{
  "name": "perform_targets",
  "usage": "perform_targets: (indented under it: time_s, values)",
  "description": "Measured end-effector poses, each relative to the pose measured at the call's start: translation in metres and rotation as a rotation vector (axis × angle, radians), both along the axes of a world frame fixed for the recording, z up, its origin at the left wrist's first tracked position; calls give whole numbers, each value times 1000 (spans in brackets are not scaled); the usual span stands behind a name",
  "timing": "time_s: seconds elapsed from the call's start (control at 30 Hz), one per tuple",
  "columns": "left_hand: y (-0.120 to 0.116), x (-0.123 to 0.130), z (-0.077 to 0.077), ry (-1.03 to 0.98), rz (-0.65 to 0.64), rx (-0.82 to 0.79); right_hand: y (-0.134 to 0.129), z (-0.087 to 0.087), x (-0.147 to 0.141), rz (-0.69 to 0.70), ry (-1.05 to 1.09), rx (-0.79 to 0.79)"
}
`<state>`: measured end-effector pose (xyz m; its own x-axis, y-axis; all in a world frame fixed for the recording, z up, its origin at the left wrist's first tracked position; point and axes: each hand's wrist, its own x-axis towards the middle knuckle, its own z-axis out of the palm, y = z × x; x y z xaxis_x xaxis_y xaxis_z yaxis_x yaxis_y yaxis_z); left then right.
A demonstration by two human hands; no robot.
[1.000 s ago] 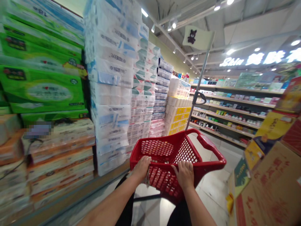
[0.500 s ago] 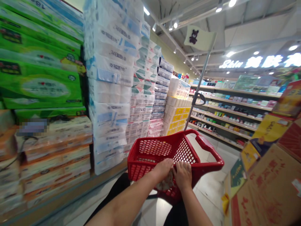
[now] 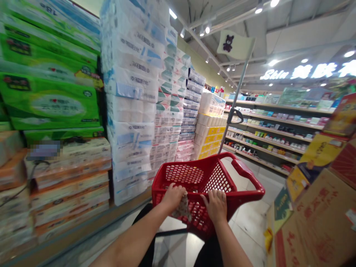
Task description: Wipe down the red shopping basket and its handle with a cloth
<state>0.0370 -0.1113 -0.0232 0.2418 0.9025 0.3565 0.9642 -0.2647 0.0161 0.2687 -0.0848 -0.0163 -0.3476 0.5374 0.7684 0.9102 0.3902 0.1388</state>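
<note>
A red shopping cart [image 3: 194, 213] with a perforated basket stands in front of me, its handle to the right. My left hand [image 3: 174, 196] is closed on a patterned cloth [image 3: 182, 210] at the basket's near rim, and the cloth hangs down over the outer side. To its right, my right hand [image 3: 216, 203] is wrapped over the same rim, fingers on the inner side. The basket's inside shows no goods. A pole [image 3: 236, 96] with a pale bear flag [image 3: 235, 45] rises behind the cart.
Tall stacks of wrapped paper rolls [image 3: 130, 111] and green tissue packs [image 3: 50, 96] line the left. Cardboard boxes [image 3: 317, 218] are piled at the right. Shelves of small goods [image 3: 272, 129] stand behind, and pale floor tiles [image 3: 244, 226] show beside the cart.
My left hand has moved left along the near rim with the cloth, away from my right hand. My right hand has stayed on the rim.
</note>
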Motion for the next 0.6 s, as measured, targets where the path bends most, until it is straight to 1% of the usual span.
perform_targets:
  time_s: [0.23,0.37,0.47,0.6]
  values:
    - [-8,-58,-22,-10,77,51,2,-2,0,9,14,6]
    - [-18,-82,-27,-42,154,26,3,-3,0,11,26,11]
    - [-24,-90,-24,-53,197,-10,3,-3,0,21,32,16]
    - [-26,-84,-16,-52,252,-40,3,-2,0,19,25,8]
